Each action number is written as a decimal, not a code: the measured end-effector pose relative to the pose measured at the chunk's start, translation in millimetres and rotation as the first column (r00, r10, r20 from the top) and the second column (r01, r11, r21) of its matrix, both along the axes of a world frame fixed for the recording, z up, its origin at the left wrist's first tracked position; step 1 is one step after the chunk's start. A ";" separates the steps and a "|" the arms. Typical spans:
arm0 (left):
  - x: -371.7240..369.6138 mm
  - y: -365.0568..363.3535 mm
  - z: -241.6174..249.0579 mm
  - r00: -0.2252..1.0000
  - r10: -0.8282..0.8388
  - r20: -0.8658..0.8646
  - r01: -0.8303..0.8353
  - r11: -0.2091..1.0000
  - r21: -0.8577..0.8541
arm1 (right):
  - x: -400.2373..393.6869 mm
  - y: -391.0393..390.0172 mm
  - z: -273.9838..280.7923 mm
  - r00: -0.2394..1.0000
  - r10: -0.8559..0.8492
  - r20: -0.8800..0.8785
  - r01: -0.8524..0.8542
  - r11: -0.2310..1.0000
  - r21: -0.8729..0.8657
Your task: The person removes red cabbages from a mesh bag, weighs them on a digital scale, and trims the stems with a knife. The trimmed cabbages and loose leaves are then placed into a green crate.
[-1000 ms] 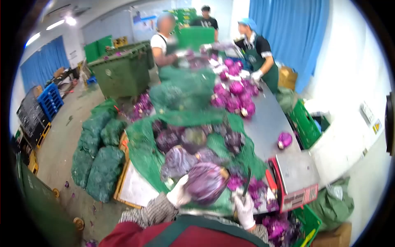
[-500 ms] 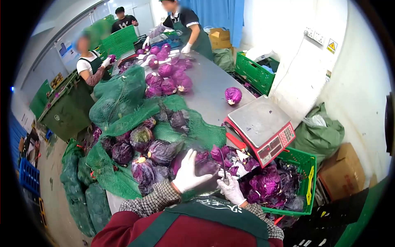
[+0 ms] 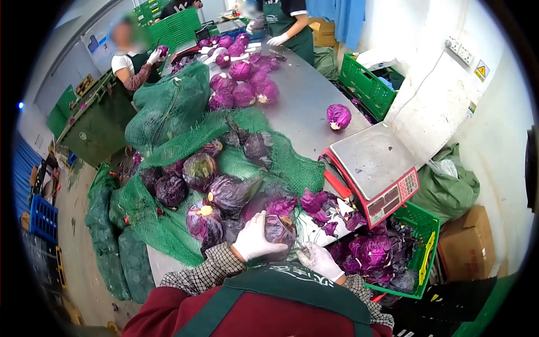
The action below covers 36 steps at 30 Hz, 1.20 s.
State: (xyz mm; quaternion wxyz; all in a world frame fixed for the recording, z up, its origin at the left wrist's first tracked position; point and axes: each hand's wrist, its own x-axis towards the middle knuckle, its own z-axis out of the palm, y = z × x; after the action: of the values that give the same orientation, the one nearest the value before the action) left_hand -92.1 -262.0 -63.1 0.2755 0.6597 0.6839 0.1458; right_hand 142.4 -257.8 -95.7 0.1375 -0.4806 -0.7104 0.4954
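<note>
My left hand [image 3: 257, 238], in a white glove, lies against the side of a red cabbage [image 3: 281, 231] with the thumb toward me, gripping it. Just right of that cabbage, my gloved right hand [image 3: 321, 262] is closed round a knife whose blade barely shows now. More dark, untrimmed red cabbages [image 3: 230, 194] rest on green mesh netting [image 3: 149, 224] left of my hands. Torn purple leaves [image 3: 320, 208] lie on the table beyond my right hand. A green crate [image 3: 431, 224] full of cabbage leaves stands to the right.
A red scale [image 3: 373, 163] with a metal plate sits on the steel table [image 3: 306, 92], a red-handled tool [image 3: 337, 183] beside it. One trimmed cabbage [image 3: 338, 117] lies behind the scale; several more are piled farther back. Co-workers stand at the far end. Filled mesh sacks [image 3: 109, 255] stand at left.
My left hand has gone from open, fingers spread, to holding a cabbage. The knife blade that stood up from my right hand is now hardly visible. The view has shifted slightly.
</note>
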 end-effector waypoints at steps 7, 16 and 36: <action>5.2 7.2 6.9 0.997 -0.015 -0.074 0.008 0.996 -0.084 | -2.3 6.7 35.3 0.991 0.030 0.133 -0.025 0.999 -0.035; 8.0 15.5 2.6 0.986 -0.072 -0.154 0.065 0.997 -0.048 | -11.9 39.7 2.4 0.948 0.154 0.277 -0.211 0.960 0.187; -4.3 -30.5 -15.1 0.974 -0.203 0.100 0.112 0.817 0.566 | -31.4 30.3 -12.5 0.904 -0.161 -0.396 0.205 0.976 0.071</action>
State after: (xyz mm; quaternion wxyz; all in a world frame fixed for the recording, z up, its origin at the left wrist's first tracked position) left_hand -96.4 -292.4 -78.2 0.1351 0.7521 0.5312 0.3659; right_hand 111.0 -227.5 -108.2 0.3479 -0.4291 -0.6473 0.5252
